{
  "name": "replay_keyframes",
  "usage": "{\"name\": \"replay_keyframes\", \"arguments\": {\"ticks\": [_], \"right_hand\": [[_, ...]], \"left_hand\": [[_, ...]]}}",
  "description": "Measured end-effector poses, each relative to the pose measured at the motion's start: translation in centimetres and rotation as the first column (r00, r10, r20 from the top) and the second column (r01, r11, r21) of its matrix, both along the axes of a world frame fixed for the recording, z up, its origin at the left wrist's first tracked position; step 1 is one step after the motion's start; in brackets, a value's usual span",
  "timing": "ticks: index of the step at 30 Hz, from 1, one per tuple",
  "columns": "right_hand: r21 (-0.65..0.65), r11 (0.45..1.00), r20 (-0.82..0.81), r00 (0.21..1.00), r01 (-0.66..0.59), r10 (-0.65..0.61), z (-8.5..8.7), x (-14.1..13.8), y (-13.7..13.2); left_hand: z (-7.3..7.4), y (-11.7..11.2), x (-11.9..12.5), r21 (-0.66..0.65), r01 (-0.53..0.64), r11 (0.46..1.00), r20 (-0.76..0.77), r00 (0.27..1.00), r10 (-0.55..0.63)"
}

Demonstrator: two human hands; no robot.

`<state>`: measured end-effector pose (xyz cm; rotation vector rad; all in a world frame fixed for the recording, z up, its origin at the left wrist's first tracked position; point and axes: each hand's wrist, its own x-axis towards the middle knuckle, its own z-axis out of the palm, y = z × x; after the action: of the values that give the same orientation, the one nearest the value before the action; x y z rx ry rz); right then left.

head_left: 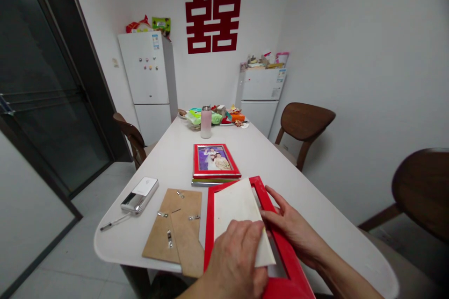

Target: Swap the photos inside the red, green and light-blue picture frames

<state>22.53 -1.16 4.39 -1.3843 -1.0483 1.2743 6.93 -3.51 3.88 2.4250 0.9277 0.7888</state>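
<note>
A red picture frame (209,224) lies at the near end of the table, with a stiff cream-white sheet (233,201) slanted in its opening. My left hand (240,252) is closed on the sheet's right edge, its fingers bent over it. My right hand (293,229) grips the right side of the frame, thumb and fingers around the red rail. To the left lies a brown frame backing board (161,233) with small metal clips and a fold-out stand (189,243). Part of the frame's near side is hidden behind my left hand.
Beyond the frame, a red-framed photo (213,161) tops a stack of frames. At left sits a silver power bank (140,195) with a short cable. A pink bottle (206,124) and colourful packages (224,114) stand farther back. Wooden chairs (305,124) flank the white table (168,163).
</note>
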Motion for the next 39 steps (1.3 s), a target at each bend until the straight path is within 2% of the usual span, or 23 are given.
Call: {"name": "replay_keyframes", "arguments": {"ticks": [1,3,5,7,9,13,17,20,25,29,32,34,35,37,39], "right_hand": [[0.0,1.0,0.029,1.0,0.008,-0.008,-0.3,0.2,0.2],[0.008,0.999,0.139,0.99,0.031,-0.031,-1.2,0.9,0.7],[0.029,0.998,0.288,0.956,0.052,-0.059,-2.3,1.7,1.2],[0.058,0.996,0.443,0.893,0.066,-0.085,-3.4,2.5,1.8],[0.082,0.994,0.598,0.794,0.071,-0.105,-4.5,3.1,2.4],[0.097,0.993,0.806,0.58,0.07,-0.119,-5.7,3.5,2.9],[0.107,0.993,0.9,0.42,0.043,-0.115,-5.9,3.2,2.9],[0.092,0.995,0.936,0.336,0.043,-0.101,-5.9,3.0,2.7],[0.087,0.996,0.965,0.246,0.032,-0.092,-6.1,2.9,2.6],[0.114,0.993,0.961,0.251,0.014,-0.114,-6.2,3.0,2.6],[0.281,0.958,0.921,0.298,-0.06,-0.252,-6.0,2.3,2.3],[0.377,0.921,0.858,0.411,-0.098,-0.308,-5.7,1.3,2.0],[0.382,0.918,0.821,0.494,-0.102,-0.287,-5.6,0.6,1.8],[0.305,0.948,0.715,0.679,-0.093,-0.163,-5.5,-0.9,1.6],[0.17,0.981,0.549,0.836,-0.098,-0.011,-5.6,-2.2,1.5]], "left_hand": [[0.2,0.2,-0.5,0.009,-0.033,0.999,0.046,0.998,0.033],[0.7,0.6,-2.1,-0.032,-0.17,0.985,0.153,0.973,0.173],[0.9,1.0,-4.1,-0.131,-0.32,0.938,0.222,0.913,0.342],[0.8,1.4,-6.1,-0.223,-0.415,0.882,0.238,0.854,0.462],[0.1,1.7,-7.9,-0.3,-0.45,0.842,0.228,0.823,0.521],[-2.0,2.0,-10.0,-0.415,-0.448,0.792,0.112,0.838,0.534],[-2.8,2.0,-10.5,-0.334,-0.485,0.808,-0.051,0.865,0.499],[-2.7,2.0,-10.4,-0.262,-0.523,0.811,-0.188,0.852,0.488],[-2.9,2.0,-10.4,-0.139,-0.553,0.821,-0.318,0.811,0.492],[-3.1,2.0,-10.5,-0.111,-0.54,0.834,-0.358,0.805,0.474],[-3.1,1.9,-10.5,-0.087,-0.523,0.848,-0.359,0.81,0.463],[-3.2,1.9,-10.4,-0.046,-0.517,0.855,-0.35,0.81,0.47],[-3.2,1.8,-10.3,-0.023,-0.514,0.857,-0.346,0.808,0.476],[-3.2,1.8,-10.1,0.017,-0.513,0.858,-0.343,0.803,0.487],[-3.2,1.7,-9.9,0.037,-0.506,0.861,-0.337,0.805,0.488]]}}
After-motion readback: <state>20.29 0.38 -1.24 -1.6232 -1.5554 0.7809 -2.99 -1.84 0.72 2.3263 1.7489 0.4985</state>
